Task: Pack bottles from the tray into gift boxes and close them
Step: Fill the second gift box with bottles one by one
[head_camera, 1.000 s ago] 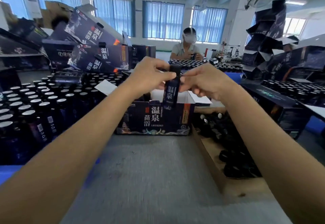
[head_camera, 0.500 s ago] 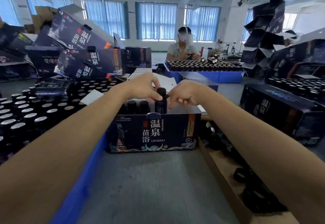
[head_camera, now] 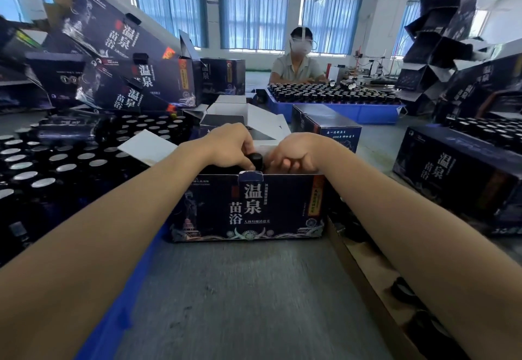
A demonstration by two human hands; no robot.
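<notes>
A dark gift box [head_camera: 248, 207] with white characters stands open on the grey table in front of me. A black-capped bottle [head_camera: 255, 159] stands inside it, only its cap showing above the front wall. My left hand [head_camera: 231, 147] curls round that cap from the left. My right hand [head_camera: 296, 153] dips into the box just right of the bottle with its fingers curled; what they hold is hidden. The blue tray [head_camera: 118, 297] full of silver-capped bottles [head_camera: 65, 167] lies on my left.
Gift boxes [head_camera: 147, 77] are heaped behind the tray, and more [head_camera: 463, 173] stand at right. A cardboard tray [head_camera: 375, 297] with dark bottles runs along my right forearm. Across the table sits a masked person [head_camera: 299, 68] behind another blue tray [head_camera: 339, 112] of bottles.
Both hands have come down with the bottle, from above the box a second ago to inside it now. The bottle has sunk until only its cap shows.
</notes>
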